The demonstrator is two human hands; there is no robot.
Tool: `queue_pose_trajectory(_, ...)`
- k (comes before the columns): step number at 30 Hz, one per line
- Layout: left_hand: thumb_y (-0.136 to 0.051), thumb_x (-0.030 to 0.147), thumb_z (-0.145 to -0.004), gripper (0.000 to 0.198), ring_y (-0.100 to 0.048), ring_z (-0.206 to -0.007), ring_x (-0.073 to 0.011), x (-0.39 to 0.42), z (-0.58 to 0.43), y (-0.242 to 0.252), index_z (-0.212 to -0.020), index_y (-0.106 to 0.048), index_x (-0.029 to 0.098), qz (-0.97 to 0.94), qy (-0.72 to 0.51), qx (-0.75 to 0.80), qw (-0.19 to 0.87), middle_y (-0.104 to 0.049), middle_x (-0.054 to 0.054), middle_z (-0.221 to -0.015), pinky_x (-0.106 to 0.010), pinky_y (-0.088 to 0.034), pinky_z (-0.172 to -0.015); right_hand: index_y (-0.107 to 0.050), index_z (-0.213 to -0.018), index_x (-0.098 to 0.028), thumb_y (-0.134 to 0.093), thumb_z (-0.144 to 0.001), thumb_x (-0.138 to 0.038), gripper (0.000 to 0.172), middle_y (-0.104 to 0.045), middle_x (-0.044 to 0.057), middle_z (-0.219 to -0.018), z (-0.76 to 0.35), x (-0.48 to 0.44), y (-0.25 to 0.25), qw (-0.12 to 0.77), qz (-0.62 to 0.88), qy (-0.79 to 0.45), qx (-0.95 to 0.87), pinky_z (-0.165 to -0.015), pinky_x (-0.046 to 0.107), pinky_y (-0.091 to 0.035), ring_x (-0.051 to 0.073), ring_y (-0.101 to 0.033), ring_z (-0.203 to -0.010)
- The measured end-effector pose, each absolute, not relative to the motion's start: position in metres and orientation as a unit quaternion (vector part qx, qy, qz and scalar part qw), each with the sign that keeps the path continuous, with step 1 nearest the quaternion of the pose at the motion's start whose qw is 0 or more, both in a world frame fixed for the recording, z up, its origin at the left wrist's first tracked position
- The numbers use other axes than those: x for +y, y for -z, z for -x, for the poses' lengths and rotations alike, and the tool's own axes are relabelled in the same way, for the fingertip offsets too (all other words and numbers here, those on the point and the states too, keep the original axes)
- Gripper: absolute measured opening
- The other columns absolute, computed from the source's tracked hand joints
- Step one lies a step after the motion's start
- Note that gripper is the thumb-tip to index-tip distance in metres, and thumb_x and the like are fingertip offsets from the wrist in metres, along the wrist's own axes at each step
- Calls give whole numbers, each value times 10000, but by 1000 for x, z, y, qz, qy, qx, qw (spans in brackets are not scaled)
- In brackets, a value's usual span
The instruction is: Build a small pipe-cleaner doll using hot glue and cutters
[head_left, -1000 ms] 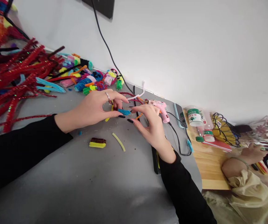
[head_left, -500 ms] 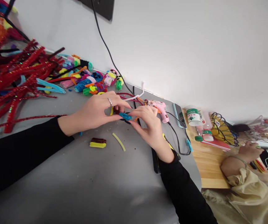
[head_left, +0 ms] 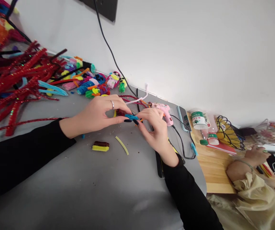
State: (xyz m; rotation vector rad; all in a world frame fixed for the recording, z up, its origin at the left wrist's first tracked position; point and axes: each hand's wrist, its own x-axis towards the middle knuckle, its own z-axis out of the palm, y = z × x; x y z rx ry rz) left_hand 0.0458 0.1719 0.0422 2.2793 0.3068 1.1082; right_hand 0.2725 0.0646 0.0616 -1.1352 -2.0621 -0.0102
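Note:
Between my two hands is a small blue folded pipe cleaner piece (head_left: 131,117). My left hand (head_left: 99,111) pinches its left end between thumb and fingers. The thumb and fingertips of my right hand (head_left: 154,127) close on its right end. Nearer to me on the grey table lie a brown and yellow pipe cleaner bundle (head_left: 100,146) and a short pale yellow strip (head_left: 122,145). Just beyond my right hand rests a pink glue gun (head_left: 162,110). Part of a dark red pipe cleaner (head_left: 120,112) shows behind my left fingers.
Red tinsel pipe cleaners (head_left: 15,86) heap up at the left, beside several small colourful pipe cleaner figures (head_left: 91,84). A phone (head_left: 184,118) and plastic bottles (head_left: 199,123) stand right. Another person's hand (head_left: 257,156) is at the wooden table (head_left: 214,169).
The blue piece has shifted slightly right and lies more level. My right thumb has moved up against it, and the fingers of both hands are a little closer together.

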Motion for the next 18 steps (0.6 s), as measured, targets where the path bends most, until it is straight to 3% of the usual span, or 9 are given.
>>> queue_pose_trajectory(7, -707, 259, -1027, 121, -739, -885, -206, 170, -48, -38, -1097, -802, 286, -853, -447, 102, 250, -815, -33, -975, -332, -586, -857, -683, -1104, -260, -609, -1061, -204, 103, -795, 36, -1018, -273, 65, -60, 378, 471, -12, -797, -953, 445, -446, 235, -727, -1003)
queue_pose_trajectory(18, -567, 307, -1115, 242, -726, -861, -200, 170, -49, -37, -1092, -804, 258, -887, -444, 91, 86, -823, -46, -946, -339, -590, -824, -673, -1061, -262, -662, -1040, -233, 37, -787, 26, -986, -270, 66, -57, 373, 478, -13, -795, -938, 432, -430, 239, -712, -995)
